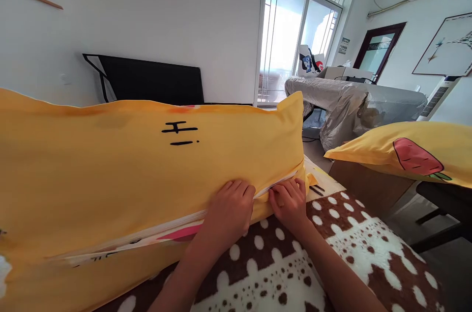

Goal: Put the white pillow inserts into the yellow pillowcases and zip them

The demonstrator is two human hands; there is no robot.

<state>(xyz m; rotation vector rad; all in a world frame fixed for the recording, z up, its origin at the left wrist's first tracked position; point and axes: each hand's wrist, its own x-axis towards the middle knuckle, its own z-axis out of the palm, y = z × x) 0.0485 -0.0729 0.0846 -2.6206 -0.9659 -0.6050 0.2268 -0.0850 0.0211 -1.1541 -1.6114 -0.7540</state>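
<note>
Yellow pillow [147, 169] lies against both hands [231, 208] [289, 202], seemingly pinched.

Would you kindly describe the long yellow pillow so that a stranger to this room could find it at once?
Start from the brown spotted blanket along the bottom; above it, the long yellow pillow stretches from the left edge past the middle. Black strokes and a white-edged opening set it apart from the other yellow pillow at right, with its red carrot-like print.
</note>
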